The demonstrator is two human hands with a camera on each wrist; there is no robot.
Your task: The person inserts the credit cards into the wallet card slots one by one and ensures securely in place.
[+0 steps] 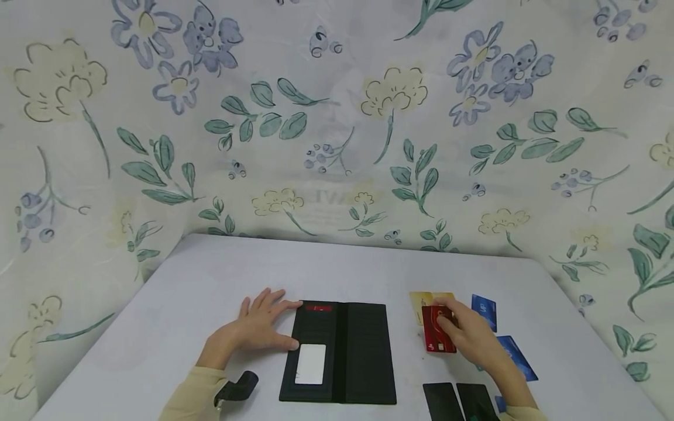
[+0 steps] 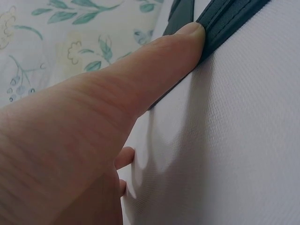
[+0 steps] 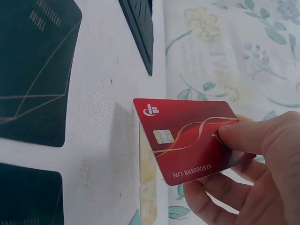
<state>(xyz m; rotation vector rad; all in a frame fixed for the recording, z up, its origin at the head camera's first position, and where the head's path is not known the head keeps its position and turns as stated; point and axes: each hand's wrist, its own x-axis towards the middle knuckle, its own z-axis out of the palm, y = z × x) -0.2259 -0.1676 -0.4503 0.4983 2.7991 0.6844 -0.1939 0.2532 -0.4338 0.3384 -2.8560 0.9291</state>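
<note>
A black card wallet [image 1: 363, 351] lies unfolded on the white table, with a white panel [image 1: 310, 363] low on its left half and a red strip of card [image 1: 319, 308] showing in its top left slot. Thumb and a fingertip of my left hand [image 1: 258, 327] touch the wallet's left edge, the fingers spread. My right hand [image 1: 471, 333] pinches a red bank card [image 1: 433, 330] between thumb and fingers; its chip and gold wavy lines show in the right wrist view. Behind the red card lie yellow cards [image 1: 419, 299], partly covered by the hand.
Right of the hand are blue cards [image 1: 484, 311], one [image 1: 518, 358] partly beneath the forearm. Two dark cards [image 1: 441, 400] lie at the front right of the table [image 1: 263, 263]. A floral sheet [image 1: 337, 117] hangs behind the table.
</note>
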